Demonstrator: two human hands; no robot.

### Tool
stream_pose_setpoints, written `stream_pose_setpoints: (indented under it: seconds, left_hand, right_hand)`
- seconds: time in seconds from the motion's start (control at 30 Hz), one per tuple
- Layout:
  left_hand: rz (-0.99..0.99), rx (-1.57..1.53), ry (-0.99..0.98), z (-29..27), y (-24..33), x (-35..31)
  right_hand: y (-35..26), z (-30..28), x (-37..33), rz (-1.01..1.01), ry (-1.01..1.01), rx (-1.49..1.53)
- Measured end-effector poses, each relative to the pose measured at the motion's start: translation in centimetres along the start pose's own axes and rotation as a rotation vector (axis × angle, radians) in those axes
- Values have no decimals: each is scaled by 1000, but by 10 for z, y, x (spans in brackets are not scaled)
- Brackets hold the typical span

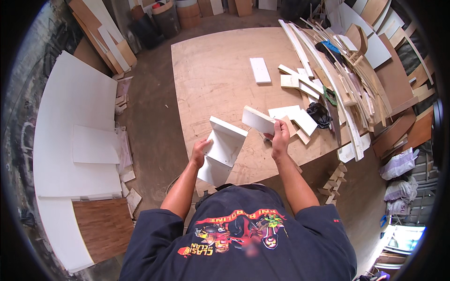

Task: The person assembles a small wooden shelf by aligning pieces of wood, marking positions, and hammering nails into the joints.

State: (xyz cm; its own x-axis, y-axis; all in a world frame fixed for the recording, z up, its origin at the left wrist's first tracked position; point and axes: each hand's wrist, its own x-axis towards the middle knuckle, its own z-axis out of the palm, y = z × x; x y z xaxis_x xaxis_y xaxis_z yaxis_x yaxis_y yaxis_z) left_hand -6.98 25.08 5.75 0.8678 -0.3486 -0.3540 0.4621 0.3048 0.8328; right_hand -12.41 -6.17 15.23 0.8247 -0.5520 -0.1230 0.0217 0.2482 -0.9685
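My left hand (198, 153) grips the left edge of a small white shelf piece (224, 146), made of white panels joined at angles. It is held up over the near edge of the plywood sheet (213, 79). In my right hand (280, 138) is a short white board (258, 120), pinched at its right end, with a raw edge along its top. A narrow gap separates this board from the shelf piece. Farther off, another white board (260, 70) lies flat on the plywood.
Offcuts and long strips (323, 65) are heaped along the plywood's right side, with a black plastic bag (318, 115) and a blue brush (330, 46) among them. Large white panels (77, 103) lean at left. White sacks (398, 164) stand at right; buckets (166, 21) are at the back.
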Motion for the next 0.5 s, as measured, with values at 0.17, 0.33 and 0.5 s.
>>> stream_pose_setpoints:
  seconds: [0.17,0.33,0.5]
  left_hand:
    - [-2,34,56,7,8,0]
    - [-50,-25,110,-11,-4,10]
    - [-90,-143,82,-29,-14,22]
  right_hand:
    - [-1,10,-3,-22,-71,4]
    - [-3,19,0,-4,-63,-32]
    - [0,13,0,-12,-49,-46]
